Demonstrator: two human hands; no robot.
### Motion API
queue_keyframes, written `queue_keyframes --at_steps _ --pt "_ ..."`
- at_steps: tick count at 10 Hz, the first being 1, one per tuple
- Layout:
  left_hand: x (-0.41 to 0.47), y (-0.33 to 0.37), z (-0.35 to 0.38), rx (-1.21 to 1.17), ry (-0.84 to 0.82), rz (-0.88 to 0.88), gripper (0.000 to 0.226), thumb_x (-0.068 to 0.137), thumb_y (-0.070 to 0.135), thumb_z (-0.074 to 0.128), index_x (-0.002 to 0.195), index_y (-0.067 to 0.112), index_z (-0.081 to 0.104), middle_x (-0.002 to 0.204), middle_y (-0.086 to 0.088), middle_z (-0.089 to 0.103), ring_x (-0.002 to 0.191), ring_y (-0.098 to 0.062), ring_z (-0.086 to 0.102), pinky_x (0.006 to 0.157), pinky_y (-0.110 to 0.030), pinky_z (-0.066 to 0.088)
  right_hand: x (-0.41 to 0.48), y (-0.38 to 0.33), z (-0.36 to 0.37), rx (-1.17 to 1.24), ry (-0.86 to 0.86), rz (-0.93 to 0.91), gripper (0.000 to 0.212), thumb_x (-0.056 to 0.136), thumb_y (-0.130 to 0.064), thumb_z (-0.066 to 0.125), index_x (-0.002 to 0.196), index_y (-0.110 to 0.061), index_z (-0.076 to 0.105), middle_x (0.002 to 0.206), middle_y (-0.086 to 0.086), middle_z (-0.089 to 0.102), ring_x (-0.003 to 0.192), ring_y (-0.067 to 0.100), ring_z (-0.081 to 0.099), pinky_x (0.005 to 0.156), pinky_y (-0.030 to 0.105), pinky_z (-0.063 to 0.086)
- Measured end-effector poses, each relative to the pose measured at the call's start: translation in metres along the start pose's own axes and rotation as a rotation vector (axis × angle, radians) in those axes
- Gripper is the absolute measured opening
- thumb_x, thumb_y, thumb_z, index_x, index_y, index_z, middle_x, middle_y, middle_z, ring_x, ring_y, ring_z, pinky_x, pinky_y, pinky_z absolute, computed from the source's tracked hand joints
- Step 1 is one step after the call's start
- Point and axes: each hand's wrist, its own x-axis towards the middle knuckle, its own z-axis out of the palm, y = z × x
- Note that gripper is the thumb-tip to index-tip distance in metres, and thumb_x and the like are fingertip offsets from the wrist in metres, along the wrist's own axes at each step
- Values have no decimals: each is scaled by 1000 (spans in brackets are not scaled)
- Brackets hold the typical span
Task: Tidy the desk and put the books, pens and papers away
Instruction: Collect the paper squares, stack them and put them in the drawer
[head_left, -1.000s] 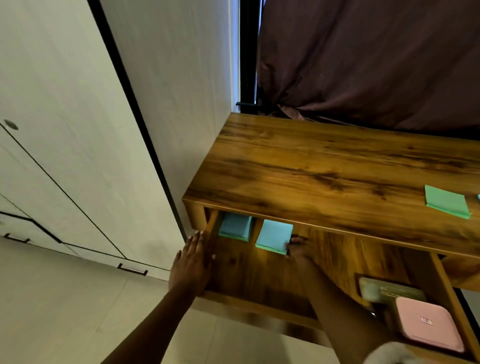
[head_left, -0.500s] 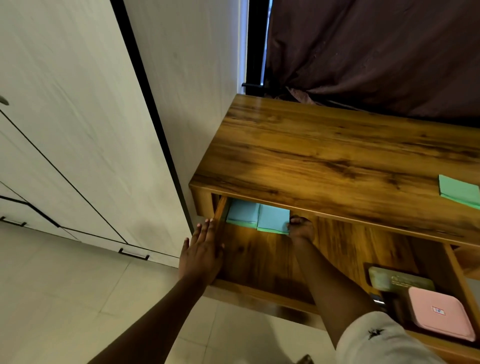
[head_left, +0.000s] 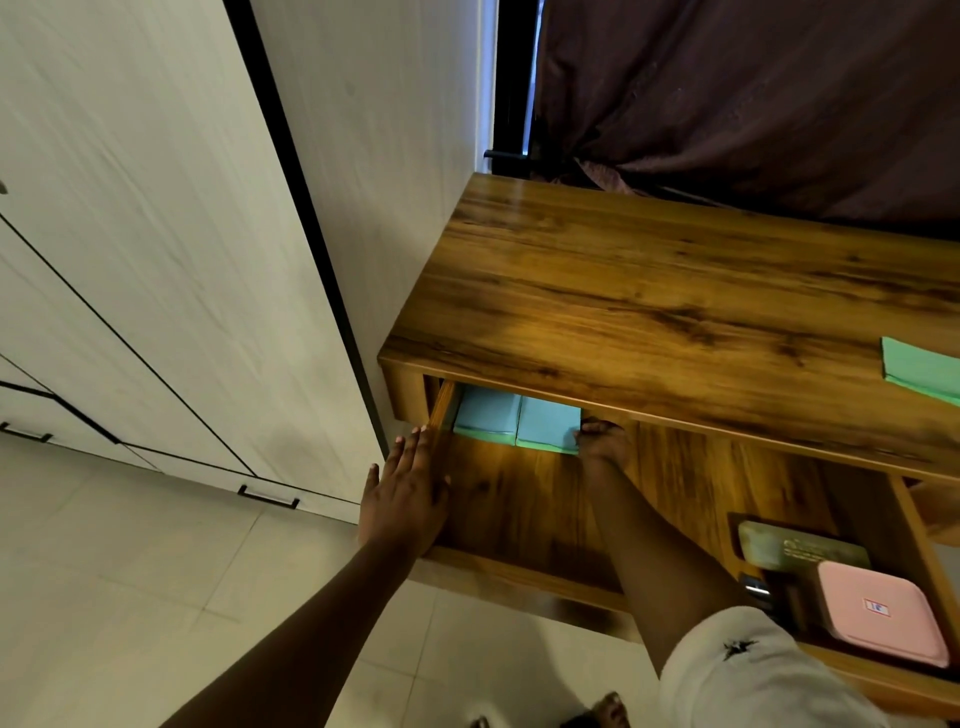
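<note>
Inside drawer (head_left: 524, 499): right hand (head_left: 601, 441) apparently touching 2 blue pads (head_left: 519, 422).

A wooden desk (head_left: 675, 306) is shown with a green pad (head_left: 922, 370) laid flat at its right edge. Below the top, an open drawer (head_left: 524, 514) is seen, in which two blue pads (head_left: 517, 420) are set side by side, touching, at the back left. At the drawer's right end a pink case (head_left: 878, 613) and, just behind it, an olive box (head_left: 795, 546) are held.
</note>
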Motion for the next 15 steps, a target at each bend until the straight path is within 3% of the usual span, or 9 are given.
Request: queue_keyframes --at_steps 2,4,5,7,9,10,12,13,15 --pt "-1 1 -3 6 -5 1 65 98 46 29 152 24 -1 160 2 7 147 -16 1 118 -42 11 -36 -9 11 -702 64 -469 29 93 -25 53 112 -5 62 114 15 64 111 31 55 91 38 44" --pt "-1 1 -2 -6 13 0 65 98 45 30 151 26 -1 160 3 8 147 -15 2 118 -41 9 -35 -13 48 -1081 -450 -1028 47 97 -34 45 141 -20 41 152 1 33 144 18 21 119 34 8" --pt "-1 0 -1 0 18 -6 65 98 46 30 151 26 -1 160 4 7 147 -14 1 118 -40 8 -35 -9 60 -1200 -424 -1065 42 99 -27 41 140 -18 42 152 3 34 144 18 22 119 35 4" --pt "0 1 -2 4 14 -11 64 98 45 30 151 26 -1 160 4 8 147 -14 1 118 -40 8 -41 -8 65 -1146 -330 -1044 37 94 -10 46 129 -18 53 137 5 52 128 21 45 110 32 31" --pt "0 0 -2 -3 19 -1 64 98 45 31 151 26 0 159 4 9 147 -14 2 118 -41 7 -41 -8 66 -1147 -339 -1028 32 95 -15 45 125 -19 56 132 4 56 125 20 49 113 34 27" --pt "-1 -1 -1 -6 20 -1 65 98 46 31 152 25 1 159 3 10 147 -15 3 119 -42 8 -37 -8 60 -1069 -346 -1018 42 98 -33 42 138 -22 45 147 -1 41 140 14 30 119 37 6" --pt "0 0 -1 -3 19 -7 65 98 46 30 152 26 1 159 3 11 147 -15 3 119 -42 8 -33 11 10 -795 -126 -717 62 89 -43 57 145 -28 33 150 1 36 140 25 25 113 38 24" --pt "0 0 -1 -2 15 -9 65 98 46 30 152 26 0 159 2 10 147 -15 3 119 -43 8 -21 15 -4 -919 -261 -680 68 88 -39 59 147 -31 26 157 -1 18 146 28 9 118 42 17" --pt "-1 0 -2 3 15 -9 65 98 45 30 152 25 0 159 3 10 147 -15 3 119 -42 8 -8 16 -2 -919 -356 -636 51 93 -34 54 141 -27 40 155 -1 24 146 27 5 120 41 6"
